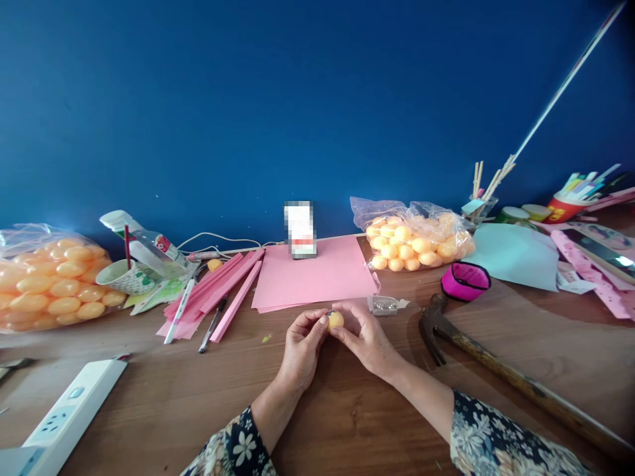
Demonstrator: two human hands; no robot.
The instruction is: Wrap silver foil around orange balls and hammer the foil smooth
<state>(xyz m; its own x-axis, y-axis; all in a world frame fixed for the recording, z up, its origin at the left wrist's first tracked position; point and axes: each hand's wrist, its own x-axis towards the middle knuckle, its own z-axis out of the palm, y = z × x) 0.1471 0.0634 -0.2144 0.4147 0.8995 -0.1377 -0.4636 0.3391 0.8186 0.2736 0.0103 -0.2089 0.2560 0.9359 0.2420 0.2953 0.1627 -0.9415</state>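
Note:
A small yellow ball (336, 320), like a ping-pong ball, is held above the wooden table between both hands. My left hand (303, 340) pinches it from the left with thumb and fingertips. From the other side, the thumb and curled fingers of my right hand (364, 336) close on the ball. A small dark patch shows at its upper left, too small to make out. Just beyond the right hand lies a little clear packet (383, 305) with greyish contents. Pink paper sheets (312, 281) lie flat behind the hands.
Bags of orange balls stand left (64, 284) and right (411, 241). Pink paper strips (218, 284), pens and a tilted bottle (143, 244) are left. A hammer (496, 357) and magenta band (465, 281) lie right. A power strip (74, 403) is front left; a phone (300, 228) stands behind.

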